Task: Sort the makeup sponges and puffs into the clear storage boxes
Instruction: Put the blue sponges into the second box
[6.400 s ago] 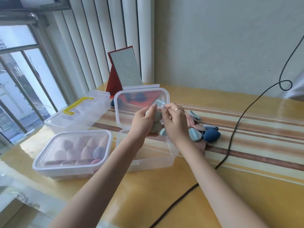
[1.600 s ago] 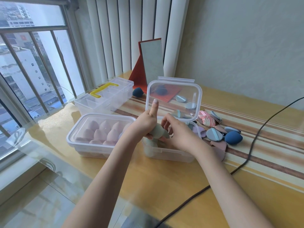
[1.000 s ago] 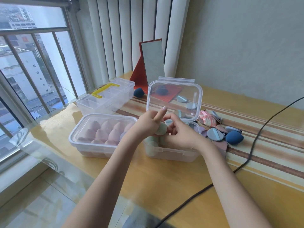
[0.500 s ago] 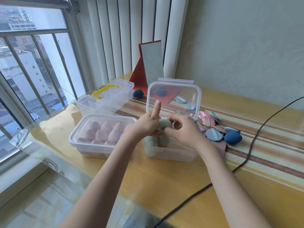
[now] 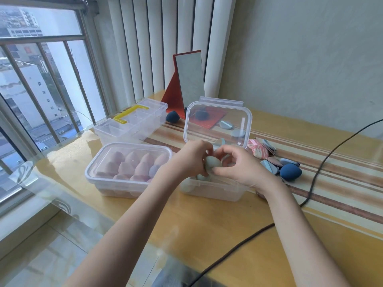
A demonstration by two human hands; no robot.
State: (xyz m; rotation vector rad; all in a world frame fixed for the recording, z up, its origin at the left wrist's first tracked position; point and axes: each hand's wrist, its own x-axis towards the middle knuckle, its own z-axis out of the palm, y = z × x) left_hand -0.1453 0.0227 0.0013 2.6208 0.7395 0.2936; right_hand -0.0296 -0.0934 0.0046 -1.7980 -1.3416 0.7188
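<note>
**Sorting partway: one box filled and lidded, second box being loaded**

Landmark: the open clear box (image 5: 209, 188) at centre of the worktop (image 5: 207, 228).

Far left of it, toward the window: a compartment case with yellow handle (image 5: 132, 123), shut; contents not discernible. Just left of the open box: a lidded clear box (image 5: 128, 168) packed with rows of pink and lilac teardrop sponges. That batch looks done.

At the open box: lid (image 5: 217, 123) stands upright at its far edge. A few pale green sponges lie inside at its left end; the rest of the interior is hidden by the hands. Left hand (image 5: 190, 158) and right hand (image 5: 238, 166) meet just above the near rim, each grip pinching the same pale green sponge (image 5: 212, 164) between curled fingers and thumb. Sponge is held over the box, not yet inside.

Behind the open box: a red-backed mirror (image 5: 189, 79), with a dark blue sponge (image 5: 173, 117) beside its foot. Small blue-grey puffs show through the lid; count uncertain.

Right of the open box: an unsorted pile (image 5: 269, 156) of flat puffs, pink, blue and grey, plus another dark blue teardrop sponge (image 5: 290, 171). A black cable (image 5: 315, 179) runs past it.

Judgement: roughly midway. Remaining are the held green sponge, both blue sponges and all puffs.
</note>
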